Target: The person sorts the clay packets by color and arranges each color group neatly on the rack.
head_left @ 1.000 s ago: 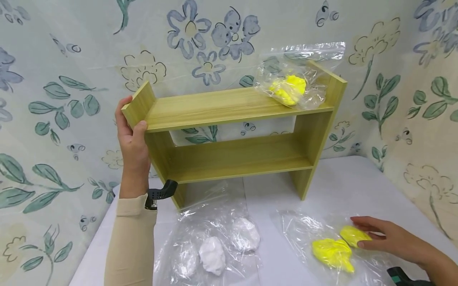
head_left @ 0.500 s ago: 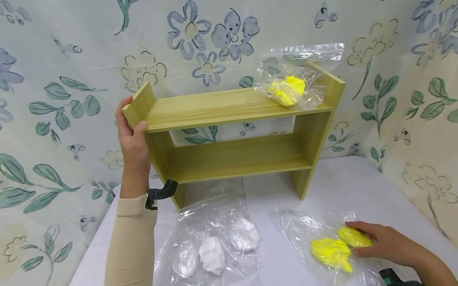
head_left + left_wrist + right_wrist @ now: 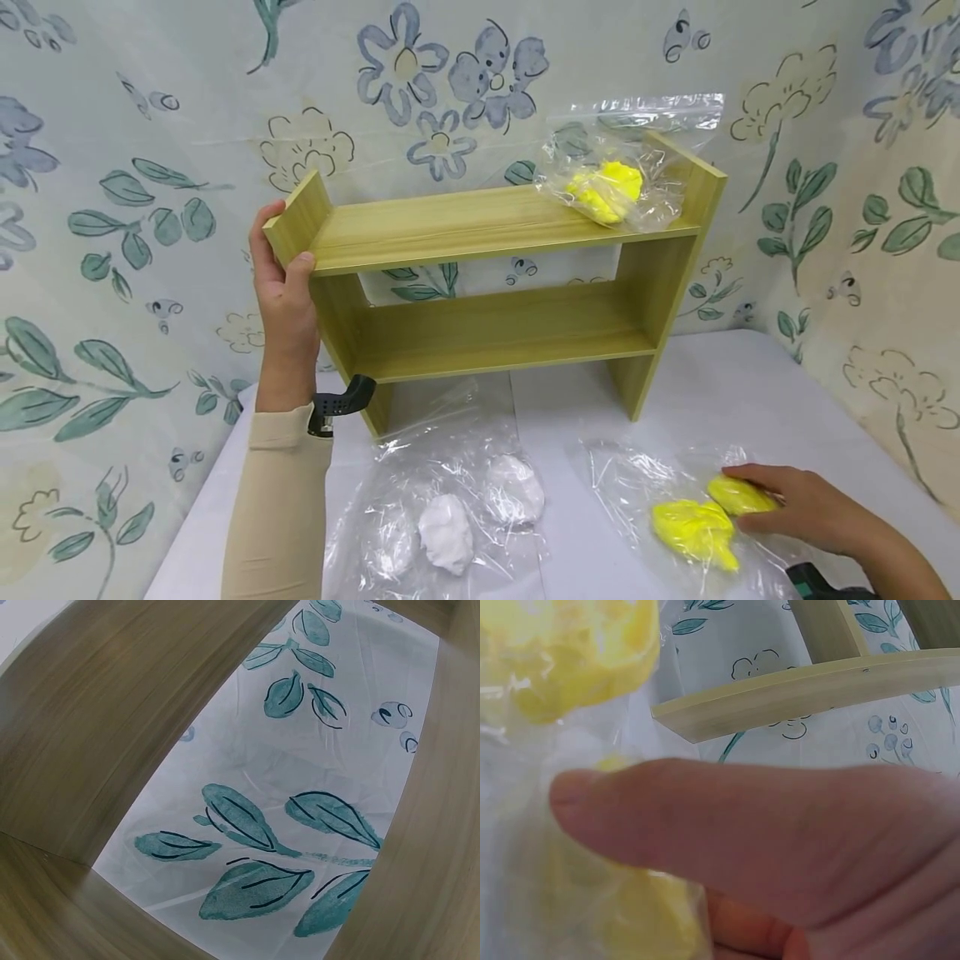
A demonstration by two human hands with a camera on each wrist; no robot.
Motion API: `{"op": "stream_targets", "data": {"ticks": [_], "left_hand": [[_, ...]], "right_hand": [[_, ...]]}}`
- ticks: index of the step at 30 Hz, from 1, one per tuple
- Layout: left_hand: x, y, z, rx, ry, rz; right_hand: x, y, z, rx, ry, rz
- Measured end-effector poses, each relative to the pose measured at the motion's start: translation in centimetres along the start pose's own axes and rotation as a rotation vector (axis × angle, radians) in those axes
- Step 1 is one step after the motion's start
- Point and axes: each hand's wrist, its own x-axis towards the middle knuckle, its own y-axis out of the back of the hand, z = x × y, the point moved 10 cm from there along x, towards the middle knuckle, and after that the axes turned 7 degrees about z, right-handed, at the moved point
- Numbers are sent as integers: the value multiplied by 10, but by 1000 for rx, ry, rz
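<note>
In the head view my left hand [image 3: 288, 304] grips the upper left side panel of a wooden two-tier shelf [image 3: 487, 333], thumb in front and fingers behind. That hand does not show in the left wrist view, only the shelf boards [image 3: 97, 727]. At lower right, my right hand [image 3: 817, 512] holds a yellow lump [image 3: 738, 495] in a clear plastic bag [image 3: 622, 475] between thumb and fingers. A second yellow lump [image 3: 693, 532] lies beside it in the same bag. The right wrist view shows the thumb [image 3: 667, 817] across the plastic, yellow on both sides of it.
Another clear bag [image 3: 660, 196] with a yellow lump sits on the top board's right end, against the side panel. On the white table [image 3: 555, 408], in front of the shelf, lies a clear bag [image 3: 420, 450] with white lumps [image 3: 446, 533]. Patterned cloth [image 3: 150, 333] hangs behind.
My right hand has shifted slightly left, and its thumb and fingers have come round the yellow lump. The left hand keeps its grip on the shelf, which stays in place.
</note>
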Motion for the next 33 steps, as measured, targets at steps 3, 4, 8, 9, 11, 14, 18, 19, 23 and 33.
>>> {"op": "stream_targets", "data": {"ticks": [3, 4, 8, 9, 11, 14, 18, 19, 23, 33], "left_hand": [[-1, -1, 2, -9, 18, 12], [-2, -1, 2, -13, 27, 18], [-2, -1, 4, -16, 49, 33], [-2, -2, 4, -13, 49, 33], [-3, -2, 5, -15, 51, 32], [-3, -2, 6, -14, 52, 34], [-3, -3, 6, -20, 50, 30], [-2, -3, 5, -20, 51, 27], [-3, -3, 4, -7, 47, 18], [-3, -4, 6, -1, 48, 6]], "right_hand": [[2, 2, 1, -12, -14, 4], [3, 3, 1, -13, -11, 10], [4, 9, 3, 11, -8, 37], [4, 10, 3, 19, -6, 43], [5, 13, 5, 33, -7, 55], [7, 17, 6, 37, -5, 71], [11, 26, 9, 15, -23, 125], [11, 30, 10, 4, -26, 144], [11, 45, 8, -23, -14, 230], [0, 78, -10, -63, 28, 412]]}}
